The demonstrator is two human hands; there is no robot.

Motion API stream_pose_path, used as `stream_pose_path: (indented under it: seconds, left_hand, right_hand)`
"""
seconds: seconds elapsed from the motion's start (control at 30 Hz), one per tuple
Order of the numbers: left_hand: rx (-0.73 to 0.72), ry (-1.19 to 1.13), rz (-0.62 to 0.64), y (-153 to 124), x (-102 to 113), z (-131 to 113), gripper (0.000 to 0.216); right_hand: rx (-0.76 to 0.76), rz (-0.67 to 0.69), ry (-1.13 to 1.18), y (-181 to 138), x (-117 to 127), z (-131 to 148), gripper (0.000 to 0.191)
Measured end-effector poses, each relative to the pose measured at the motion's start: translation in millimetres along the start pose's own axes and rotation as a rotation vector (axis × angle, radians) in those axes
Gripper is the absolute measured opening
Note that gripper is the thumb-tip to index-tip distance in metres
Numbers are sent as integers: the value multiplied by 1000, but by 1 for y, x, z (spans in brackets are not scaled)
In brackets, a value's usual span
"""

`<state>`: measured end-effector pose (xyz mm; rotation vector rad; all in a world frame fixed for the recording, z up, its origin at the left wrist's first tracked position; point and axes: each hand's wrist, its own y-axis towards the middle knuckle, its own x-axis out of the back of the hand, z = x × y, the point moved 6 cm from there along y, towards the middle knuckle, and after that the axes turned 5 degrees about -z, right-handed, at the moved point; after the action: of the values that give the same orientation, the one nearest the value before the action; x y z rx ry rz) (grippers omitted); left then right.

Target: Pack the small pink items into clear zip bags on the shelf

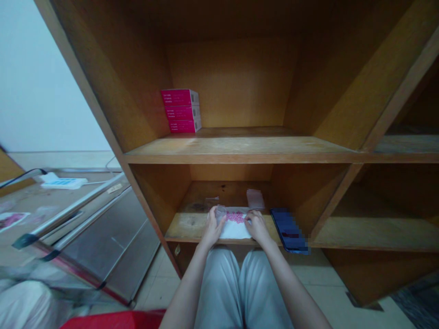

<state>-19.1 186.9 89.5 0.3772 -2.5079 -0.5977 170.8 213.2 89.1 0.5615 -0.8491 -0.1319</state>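
Observation:
On the lower shelf, my left hand (214, 224) is closed around a small clear plastic cup (221, 210). Many small pink bead-like pieces (236, 217) lie on a white sheet (235, 232) between my hands. My right hand (256, 225) is at the right side of these pieces with its fingertips pressed together; whatever they pinch is too small to make out. Behind my right hand lies a stack of clear plastic pieces (255, 199), perhaps bags. Another clear item (211, 200) rests behind the cup.
A dark blue phone-like slab (288, 230), partly blurred out, lies right of the sheet and overhangs the shelf edge. Three stacked pink boxes (182, 112) stand on the upper shelf (247, 148). A metal-framed table (85, 201) with a white power strip (63, 182) is at the left.

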Motion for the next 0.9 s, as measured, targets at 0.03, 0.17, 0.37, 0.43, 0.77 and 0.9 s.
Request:
stream_pose_path:
  seconds: [0.03, 0.17, 0.37, 0.43, 0.77, 0.9]
  left_hand:
    - [-2, 2, 2, 0, 0, 0, 45]
    - [-13, 9, 4, 0, 0, -2, 44]
    - [-16, 14, 0, 0, -1, 0, 43]
    - [-10, 9, -1, 0, -2, 1, 44]
    - [-22, 22, 3, 0, 2, -5, 43]
    - [-10, 8, 5, 0, 1, -3, 44]
  right_hand:
    - [-14, -35, 19, 2, 2, 1, 13]
    - [-67, -188, 183, 17, 13, 17, 14]
    - [13, -175, 412, 39, 15, 66, 16]
    - [69, -95, 445, 41, 11, 77, 18]
    - [-10, -139, 324, 29, 10, 38, 18]
    - [-15, -84, 114, 19, 5, 19, 17]
